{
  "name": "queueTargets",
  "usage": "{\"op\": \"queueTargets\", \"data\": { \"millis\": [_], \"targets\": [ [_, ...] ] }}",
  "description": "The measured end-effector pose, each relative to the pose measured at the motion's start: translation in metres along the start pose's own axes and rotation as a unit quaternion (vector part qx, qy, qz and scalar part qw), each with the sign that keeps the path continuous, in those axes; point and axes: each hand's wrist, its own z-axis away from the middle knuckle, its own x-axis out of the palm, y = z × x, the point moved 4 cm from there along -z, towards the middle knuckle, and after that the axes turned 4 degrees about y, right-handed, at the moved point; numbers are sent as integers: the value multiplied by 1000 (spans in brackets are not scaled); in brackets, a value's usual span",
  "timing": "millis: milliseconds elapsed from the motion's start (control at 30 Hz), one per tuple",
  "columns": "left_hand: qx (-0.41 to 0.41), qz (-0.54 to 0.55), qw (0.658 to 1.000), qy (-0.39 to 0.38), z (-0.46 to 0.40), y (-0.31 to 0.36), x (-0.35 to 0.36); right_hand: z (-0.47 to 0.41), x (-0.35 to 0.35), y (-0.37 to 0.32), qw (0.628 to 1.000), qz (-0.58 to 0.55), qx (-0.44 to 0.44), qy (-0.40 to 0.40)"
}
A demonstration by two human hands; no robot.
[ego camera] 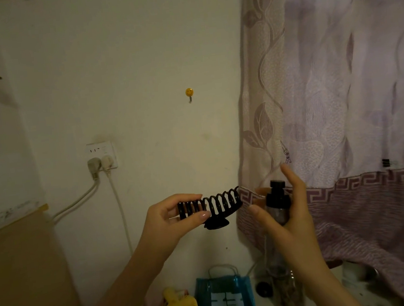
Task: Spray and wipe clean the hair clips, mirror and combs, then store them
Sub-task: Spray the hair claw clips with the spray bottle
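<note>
Left hand pinches a long black plastic claw hair clip by its left end, held up level in front of the wall. Right hand wraps around a clear spray bottle with a black pump top (nozzle seems aimed at the clip, dim light though), index finger raised beside the patterned curtain.

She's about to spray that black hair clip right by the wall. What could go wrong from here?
1. The spray bottle in the right hand points toward the hair clip, so mist may wet the left hand holding it.
2. Overspray could drift toward the wall socket with its two plugs, or onto the curtain right behind.
3. The clip is held only at one end; wet, it may slip and fall.
</note>
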Motion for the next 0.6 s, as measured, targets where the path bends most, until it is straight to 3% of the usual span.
{"op": "queueTargets", "data": {
  "millis": [333, 600],
  "targets": [
    [-7, -28, 1000, 4, 17, -14, -10, 9, 18, 17, 992, -50, 78, -89],
    [-36, -59, 997, 27, 43, -39, -25, 29, 35, 35, 986, -57, 112, -113]
  ]
}}
